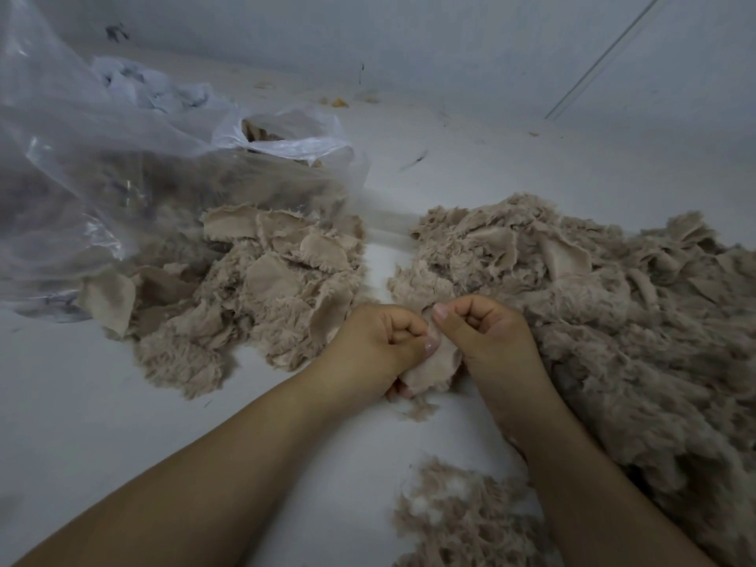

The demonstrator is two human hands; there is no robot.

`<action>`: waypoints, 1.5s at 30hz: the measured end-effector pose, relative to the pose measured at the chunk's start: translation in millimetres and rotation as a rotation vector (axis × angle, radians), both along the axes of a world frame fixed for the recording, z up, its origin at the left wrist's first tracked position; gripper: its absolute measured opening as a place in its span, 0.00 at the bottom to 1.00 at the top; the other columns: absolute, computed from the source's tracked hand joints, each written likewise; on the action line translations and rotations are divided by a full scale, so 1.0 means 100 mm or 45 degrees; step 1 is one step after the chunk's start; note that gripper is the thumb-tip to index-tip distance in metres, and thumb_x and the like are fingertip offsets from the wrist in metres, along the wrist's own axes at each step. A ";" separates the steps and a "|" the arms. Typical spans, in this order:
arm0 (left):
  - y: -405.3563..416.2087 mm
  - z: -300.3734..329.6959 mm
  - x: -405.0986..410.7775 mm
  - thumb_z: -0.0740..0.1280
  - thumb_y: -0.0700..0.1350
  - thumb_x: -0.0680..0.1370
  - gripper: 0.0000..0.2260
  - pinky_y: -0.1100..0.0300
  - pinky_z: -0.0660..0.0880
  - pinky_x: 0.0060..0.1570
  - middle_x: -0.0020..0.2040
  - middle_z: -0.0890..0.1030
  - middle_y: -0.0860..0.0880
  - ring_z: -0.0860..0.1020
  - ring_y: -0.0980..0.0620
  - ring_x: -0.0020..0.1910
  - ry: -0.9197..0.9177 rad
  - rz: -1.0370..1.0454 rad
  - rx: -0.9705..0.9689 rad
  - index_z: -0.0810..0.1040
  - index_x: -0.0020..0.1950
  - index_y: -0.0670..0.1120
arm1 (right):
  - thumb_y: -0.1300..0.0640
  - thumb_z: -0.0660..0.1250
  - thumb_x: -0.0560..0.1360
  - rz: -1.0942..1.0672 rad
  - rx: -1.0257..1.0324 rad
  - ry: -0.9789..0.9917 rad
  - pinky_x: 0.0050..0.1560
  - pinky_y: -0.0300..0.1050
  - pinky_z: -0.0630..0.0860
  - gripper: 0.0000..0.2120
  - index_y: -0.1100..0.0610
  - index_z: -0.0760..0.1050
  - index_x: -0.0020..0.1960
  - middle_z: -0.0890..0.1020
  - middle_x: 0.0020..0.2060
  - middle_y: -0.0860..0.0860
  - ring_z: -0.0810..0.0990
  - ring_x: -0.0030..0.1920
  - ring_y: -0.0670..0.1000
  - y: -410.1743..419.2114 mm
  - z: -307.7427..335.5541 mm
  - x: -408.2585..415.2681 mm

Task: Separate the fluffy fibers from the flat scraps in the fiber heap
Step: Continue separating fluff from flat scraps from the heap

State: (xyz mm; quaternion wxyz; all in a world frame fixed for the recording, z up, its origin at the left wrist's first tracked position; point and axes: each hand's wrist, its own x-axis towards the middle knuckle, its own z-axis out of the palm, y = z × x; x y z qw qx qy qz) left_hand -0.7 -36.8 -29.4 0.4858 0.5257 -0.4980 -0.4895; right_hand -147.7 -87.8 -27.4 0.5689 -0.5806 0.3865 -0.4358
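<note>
Scrap (429, 368) runs up-down between left hand (378, 341) and right hand (487, 333), both pinching it.

No readable text, labels, nos. or signs anywhere: not on the bag (102, 165), the floor (491, 157) or the wall (450, 34).

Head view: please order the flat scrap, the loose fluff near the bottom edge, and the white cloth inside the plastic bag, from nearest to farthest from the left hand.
1. Flat scrap: pinched in the left hand, between both hands.
2. Loose fluff: lower right, on the floor.
3. White cloth: far upper left, inside the bag.
</note>
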 end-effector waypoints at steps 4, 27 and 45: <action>0.04 0.09 0.05 0.67 0.33 0.77 0.04 0.66 0.70 0.21 0.29 0.78 0.40 0.74 0.52 0.20 0.143 -0.061 0.000 0.79 0.43 0.36 | 0.58 0.69 0.76 -0.029 0.001 0.009 0.37 0.51 0.77 0.09 0.58 0.78 0.38 0.82 0.33 0.60 0.79 0.34 0.56 0.00 0.00 0.02; -0.05 0.02 0.19 0.63 0.38 0.81 0.07 0.60 0.73 0.25 0.32 0.79 0.40 0.76 0.47 0.25 0.380 0.373 -0.195 0.77 0.44 0.43 | 0.58 0.65 0.73 0.496 -0.149 0.100 0.32 0.36 0.72 0.12 0.62 0.84 0.39 0.85 0.35 0.53 0.78 0.32 0.48 0.06 0.05 -0.08; -0.02 0.03 0.17 0.76 0.43 0.69 0.11 0.63 0.67 0.29 0.28 0.74 0.45 0.70 0.50 0.27 0.203 0.280 -0.256 0.77 0.30 0.44 | 0.54 0.69 0.73 0.212 -0.102 0.005 0.29 0.36 0.73 0.07 0.56 0.80 0.38 0.82 0.35 0.48 0.79 0.31 0.46 0.02 -0.02 0.01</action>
